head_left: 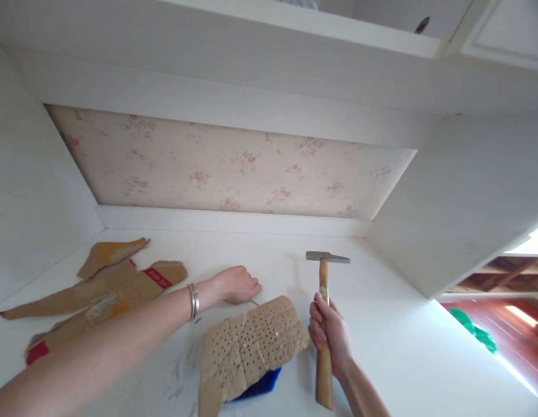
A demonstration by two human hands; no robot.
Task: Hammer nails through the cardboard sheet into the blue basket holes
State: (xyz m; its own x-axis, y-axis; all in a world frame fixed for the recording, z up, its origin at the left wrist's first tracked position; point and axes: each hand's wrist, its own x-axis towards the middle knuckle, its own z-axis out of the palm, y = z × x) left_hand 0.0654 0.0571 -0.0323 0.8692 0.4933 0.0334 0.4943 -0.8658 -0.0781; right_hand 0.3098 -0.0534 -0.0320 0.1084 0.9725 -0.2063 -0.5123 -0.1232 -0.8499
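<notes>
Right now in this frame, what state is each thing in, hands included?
Hammer: gripped by its handle, head at the top
Right hand: closed around the handle
Left hand: curled shut, contents hidden
Perforated cardboard: creased, full of holes
Blue object: partly covered by the perforated cardboard
Torn cardboard pieces: ragged-edged, overlapping
Bracelet: worn on the left wrist

blue thing (267,384): partly hidden under holed cardboard (257,336) | cardboard's lower end: cut off | red band (158,278): print too small to read | thin sliver (255,303) by left hand (240,285): unclear
</notes>
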